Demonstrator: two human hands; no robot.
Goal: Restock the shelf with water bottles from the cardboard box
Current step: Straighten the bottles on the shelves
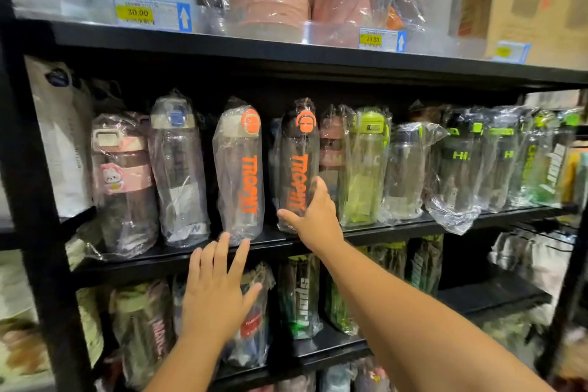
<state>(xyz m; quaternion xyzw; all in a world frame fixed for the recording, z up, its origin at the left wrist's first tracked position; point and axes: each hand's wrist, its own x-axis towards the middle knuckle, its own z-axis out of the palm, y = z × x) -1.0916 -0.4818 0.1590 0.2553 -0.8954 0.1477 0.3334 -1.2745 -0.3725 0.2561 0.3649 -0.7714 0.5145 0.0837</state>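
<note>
Clear plastic wrap covers the dark Trophy bottle [299, 149], so it is likely slippery under the fingers. The bottle looks empty and light, with stiff walls. The right hand [313, 216] holds it low on the body, thumb on one side and fingers curled round the other, as it stands on the black middle shelf [413, 226]. A low hold suits sliding it; for lifting, a mid-body hold would probably be steadier, since the bottle is tall.

Just left of the grip stands the clear Trophy bottle [238, 175]. Just right, nearly touching, is a green-lidded bottle [364, 165], whose loose wrap could snag. Below and left of the grip, the left hand [216, 293] is spread flat and holds nothing, fingertips at the shelf edge. The supply box is not in view.
</note>
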